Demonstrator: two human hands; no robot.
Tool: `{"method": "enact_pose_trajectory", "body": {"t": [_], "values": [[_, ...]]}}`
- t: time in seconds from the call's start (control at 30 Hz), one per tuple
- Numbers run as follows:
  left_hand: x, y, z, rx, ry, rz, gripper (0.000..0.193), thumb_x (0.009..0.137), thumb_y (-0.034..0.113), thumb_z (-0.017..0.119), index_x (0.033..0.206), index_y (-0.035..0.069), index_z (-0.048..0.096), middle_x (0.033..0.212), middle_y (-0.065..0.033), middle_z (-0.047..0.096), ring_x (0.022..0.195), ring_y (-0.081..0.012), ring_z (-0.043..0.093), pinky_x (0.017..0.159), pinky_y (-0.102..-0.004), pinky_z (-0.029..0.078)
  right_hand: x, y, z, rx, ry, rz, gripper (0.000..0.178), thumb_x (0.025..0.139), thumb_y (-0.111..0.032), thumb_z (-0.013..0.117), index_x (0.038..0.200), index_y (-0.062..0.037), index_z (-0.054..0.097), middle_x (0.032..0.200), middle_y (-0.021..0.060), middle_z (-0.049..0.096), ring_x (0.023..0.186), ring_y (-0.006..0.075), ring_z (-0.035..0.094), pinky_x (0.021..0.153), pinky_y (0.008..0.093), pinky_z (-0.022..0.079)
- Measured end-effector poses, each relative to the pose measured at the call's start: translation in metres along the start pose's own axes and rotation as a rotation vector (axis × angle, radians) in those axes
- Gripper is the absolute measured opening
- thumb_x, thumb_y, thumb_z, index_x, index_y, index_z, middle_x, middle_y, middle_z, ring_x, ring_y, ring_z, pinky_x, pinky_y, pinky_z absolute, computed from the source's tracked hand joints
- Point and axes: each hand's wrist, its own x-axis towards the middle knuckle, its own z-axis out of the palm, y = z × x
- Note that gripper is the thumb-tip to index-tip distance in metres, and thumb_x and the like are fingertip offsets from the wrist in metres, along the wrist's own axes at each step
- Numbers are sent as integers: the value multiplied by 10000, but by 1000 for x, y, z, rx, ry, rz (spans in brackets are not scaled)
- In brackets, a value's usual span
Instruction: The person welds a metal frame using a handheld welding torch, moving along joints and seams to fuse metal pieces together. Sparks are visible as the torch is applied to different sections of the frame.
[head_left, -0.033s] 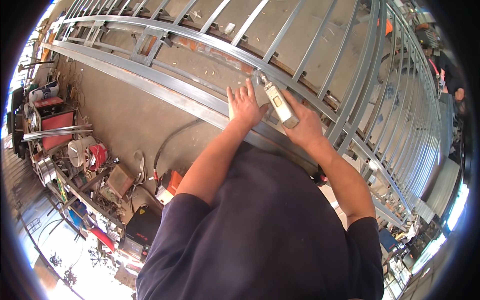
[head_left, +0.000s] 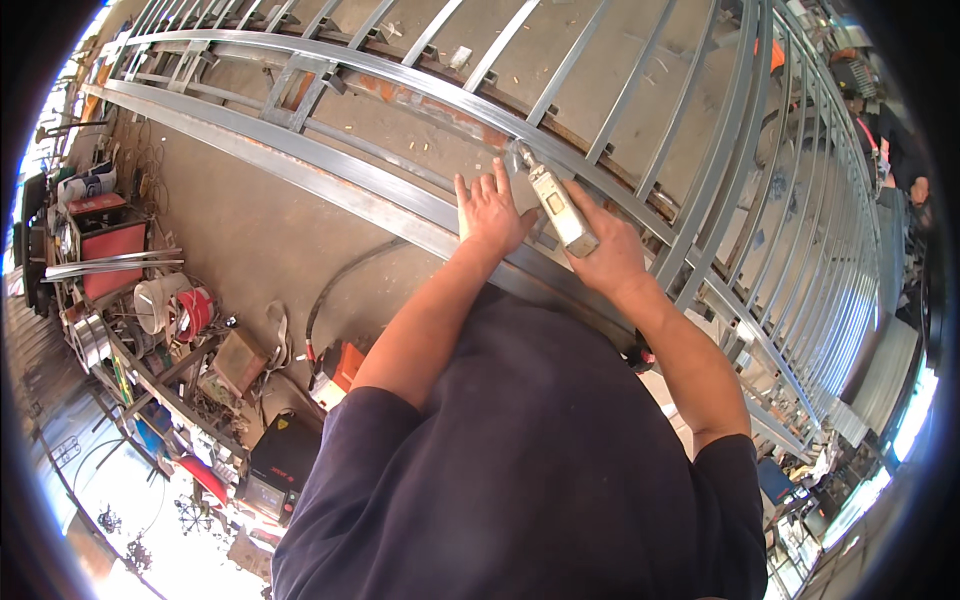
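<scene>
My right hand (head_left: 612,245) is closed around a pale, boxy welding gun (head_left: 563,210) with a narrow metal nozzle. The nozzle points away from me and ends at the side of a long grey steel rail (head_left: 430,90); whether it touches the rail I cannot tell. To the left of the gun, my left hand (head_left: 490,215) is open, its fingers spread and pointing away from me. It holds nothing and lies over the nearer steel rail (head_left: 330,170), its thumb close to the gun's body. My right fingertips are partly hidden behind the gun.
Parallel steel bars (head_left: 570,65) run off the far rail, with more barred framework (head_left: 800,230) at the right. A red-sided box (head_left: 115,260), a white bucket (head_left: 158,303) and a black machine (head_left: 285,450) stand left. A cable (head_left: 335,280) crosses the floor. Another person's hand (head_left: 919,190) shows far right.
</scene>
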Motion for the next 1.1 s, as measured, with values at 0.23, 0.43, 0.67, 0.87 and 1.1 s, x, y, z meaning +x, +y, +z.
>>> {"method": "enact_pose_trajectory", "body": {"t": [0.23,0.43,0.67,0.87,1.1], "values": [[2,-7,6,-56,31,18,1124,841,519,730,1635,-61,185,1449,-238,523,1415,-381,477,1283,-612,101,-3,-5,15,-105,66,-70,851,756,-181,794,1542,-288,485,1252,130,732,997,376,732,834,476,604],[0,-8,-4,-32,-3,36,1126,868,572,692,1635,-70,176,1436,-222,539,1412,-364,477,1287,-601,95,-5,-12,20,-122,109,-103,799,798,-179,774,1538,-277,488,1269,112,731,970,367,739,789,465,613],[-1,-9,-4,-25,-2,52,1123,906,628,652,1635,-77,170,1464,-208,532,1419,-350,472,1291,-585,93,-4,-16,19,-136,89,-71,777,815,-178,766,1538,-271,496,1301,122,719,1001,374,734,815,471,613],[-2,-11,-1,-46,10,69,1112,914,623,630,1635,-83,162,1474,-216,527,1432,-353,462,1291,-580,95,-7,-20,16,-112,58,-8,807,813,-169,771,1555,-282,477,1328,135,704,1070,376,716,869,476,601],[-3,-10,-9,-18,-21,77,1107,922,620,618,1634,-90,155,1476,-212,523,1437,-345,454,1290,-576,93,-9,-21,14,-124,50,10,795,816,-178,768,1546,-300,480,1267,149,721,1009,391,724,832,485,596]]}}
